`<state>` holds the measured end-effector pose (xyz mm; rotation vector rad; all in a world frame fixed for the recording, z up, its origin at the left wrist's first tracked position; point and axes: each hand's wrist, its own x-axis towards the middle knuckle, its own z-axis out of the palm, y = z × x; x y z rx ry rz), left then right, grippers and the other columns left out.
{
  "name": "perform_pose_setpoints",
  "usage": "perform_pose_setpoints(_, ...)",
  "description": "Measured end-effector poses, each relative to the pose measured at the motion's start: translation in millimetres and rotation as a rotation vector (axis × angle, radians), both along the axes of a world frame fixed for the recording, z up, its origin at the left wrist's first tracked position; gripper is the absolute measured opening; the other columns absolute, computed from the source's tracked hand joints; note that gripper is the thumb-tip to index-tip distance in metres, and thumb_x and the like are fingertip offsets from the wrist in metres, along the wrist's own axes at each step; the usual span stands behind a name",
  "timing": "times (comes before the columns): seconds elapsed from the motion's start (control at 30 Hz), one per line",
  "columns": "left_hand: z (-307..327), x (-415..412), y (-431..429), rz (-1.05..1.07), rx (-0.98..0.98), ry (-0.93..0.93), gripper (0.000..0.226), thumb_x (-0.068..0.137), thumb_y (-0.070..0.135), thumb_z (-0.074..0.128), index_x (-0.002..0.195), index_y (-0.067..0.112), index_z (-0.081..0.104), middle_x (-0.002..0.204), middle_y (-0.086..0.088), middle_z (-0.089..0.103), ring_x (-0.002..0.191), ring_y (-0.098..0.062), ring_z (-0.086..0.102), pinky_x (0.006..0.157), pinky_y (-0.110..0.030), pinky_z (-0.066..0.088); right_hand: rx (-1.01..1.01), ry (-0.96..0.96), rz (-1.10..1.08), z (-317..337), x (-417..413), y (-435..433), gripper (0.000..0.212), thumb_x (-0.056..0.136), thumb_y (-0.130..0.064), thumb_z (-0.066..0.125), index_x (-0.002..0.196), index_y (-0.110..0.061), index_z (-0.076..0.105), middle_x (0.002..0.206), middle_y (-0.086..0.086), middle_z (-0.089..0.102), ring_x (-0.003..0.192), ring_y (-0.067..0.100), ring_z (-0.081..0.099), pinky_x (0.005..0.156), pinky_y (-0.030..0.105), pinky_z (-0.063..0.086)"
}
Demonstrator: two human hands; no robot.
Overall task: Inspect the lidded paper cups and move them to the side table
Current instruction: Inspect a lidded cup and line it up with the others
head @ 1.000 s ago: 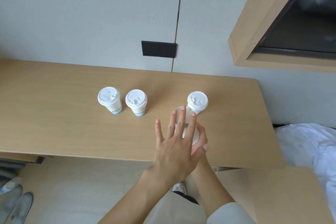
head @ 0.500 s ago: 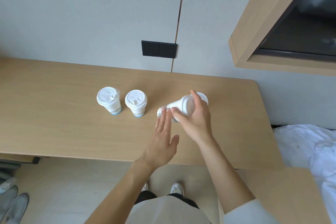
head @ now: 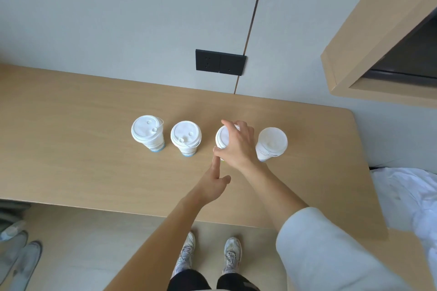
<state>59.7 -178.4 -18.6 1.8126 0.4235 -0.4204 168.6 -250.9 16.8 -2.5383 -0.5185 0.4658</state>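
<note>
Several white lidded paper cups stand in a row on the wooden desk (head: 71, 149). The leftmost cup (head: 147, 132) and the cup beside it (head: 186, 137) are untouched. My right hand (head: 236, 146) grips a third cup (head: 222, 137) from above and the side; the cup stands upright on the desk, mostly hidden by my fingers. The rightmost cup (head: 271, 143) stands just right of that hand. My left hand (head: 214, 182) hovers below the gripped cup, fingers extended, one fingertip near its base, holding nothing.
A black wall socket (head: 220, 62) sits above the desk. A wood-framed dark screen (head: 390, 49) is at upper right. White bedding (head: 409, 198) lies right of the desk, with a lower wooden surface (head: 406, 250) at the near right corner. Shoes (head: 21, 260) rest on the floor at left.
The cup my right hand held tilted on its side is now upright on the desk between the others. My left hand has drawn back from it.
</note>
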Motion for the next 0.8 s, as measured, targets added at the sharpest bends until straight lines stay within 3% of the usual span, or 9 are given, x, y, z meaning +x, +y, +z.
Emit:
perform_pose_setpoints(0.07,-6,7,7,0.002,0.011,0.005,0.085,0.1,0.002,0.048,0.164,0.026,-0.004,0.15,0.019,0.021,0.132,-0.005,0.028,0.092,-0.013,0.031,-0.011,0.009,-0.003,-8,6,7,0.083,0.083,-0.031,0.079,0.157,-0.03,0.04,0.155,0.006,0.036,0.144,0.03,0.027,0.114,0.037,0.034)
perform_pose_setpoints(0.13,-14,13,13,0.008,0.014,0.019,0.086,0.099,0.002,0.049,0.164,0.027,-0.002,0.15,0.019,0.022,0.133,-0.006,0.029,0.1,-0.018,0.027,-0.016,0.028,-0.004,-15,11,13,0.083,0.083,-0.031,0.078,0.157,-0.03,0.04,0.155,0.006,0.035,0.144,0.03,0.028,0.116,0.037,0.034)
perform_pose_setpoints(0.33,-29,21,24,0.024,0.03,0.037,0.09,0.097,0.003,0.05,0.165,0.025,-0.005,0.171,0.007,0.014,0.155,-0.015,0.018,0.11,-0.021,0.021,-0.021,0.056,0.006,-29,21,27,0.082,0.084,-0.03,0.077,0.157,-0.029,0.039,0.156,0.008,0.033,0.146,0.03,0.025,0.116,0.04,0.035)
perform_pose_setpoints(0.63,-39,24,29,0.017,0.051,0.085,0.087,0.098,0.005,0.049,0.165,0.025,-0.002,0.171,0.001,0.015,0.156,-0.021,0.019,0.107,-0.022,0.021,-0.019,0.039,0.002,-42,19,31,0.085,0.081,-0.035,0.081,0.156,-0.027,0.042,0.152,0.01,0.037,0.141,0.032,0.03,0.115,0.038,0.032)
perform_pose_setpoints(0.8,-41,21,27,0.017,0.076,0.122,0.084,0.099,0.011,0.05,0.165,0.025,0.0,0.172,-0.001,0.017,0.154,-0.023,0.026,0.106,-0.025,0.023,-0.027,0.036,0.041,-46,18,27,0.096,0.081,-0.043,0.083,0.16,-0.026,0.032,0.158,0.013,0.031,0.147,0.033,0.025,0.119,0.04,0.028)
